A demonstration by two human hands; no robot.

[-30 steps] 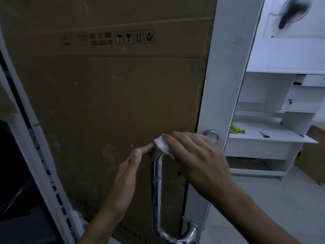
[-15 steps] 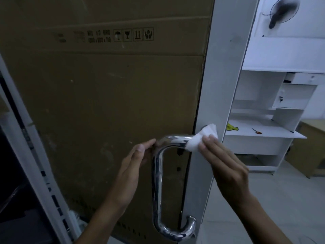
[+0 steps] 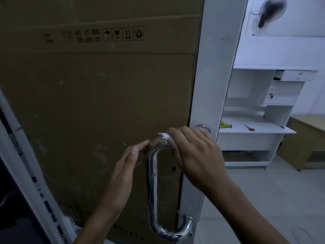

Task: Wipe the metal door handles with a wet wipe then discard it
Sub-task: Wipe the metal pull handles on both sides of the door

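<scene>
A shiny metal C-shaped door handle (image 3: 152, 187) stands upright on the white door frame (image 3: 218, 67). My right hand (image 3: 195, 152) curls over the handle's upper bend and holds a white wet wipe (image 3: 164, 135) against the metal; only a small corner of the wipe shows above the fingers. My left hand (image 3: 128, 164) reaches in from the lower left, its straight fingertips touching the top left curve of the handle. The handle's upper mount (image 3: 204, 127) peeks out behind my right knuckles.
A large brown cardboard sheet (image 3: 98, 103) fills the door panel behind the handle. To the right, a white desk unit (image 3: 255, 129) carries a yellow item (image 3: 226, 125) and scissors (image 3: 249, 127). A wall fan (image 3: 270, 11) hangs at top right. A wooden cabinet (image 3: 306, 143) stands at far right.
My right hand has slid the wipe left along the handle's top, from the mount by the frame back to the upper bend. My left hand stays at the bend.
</scene>
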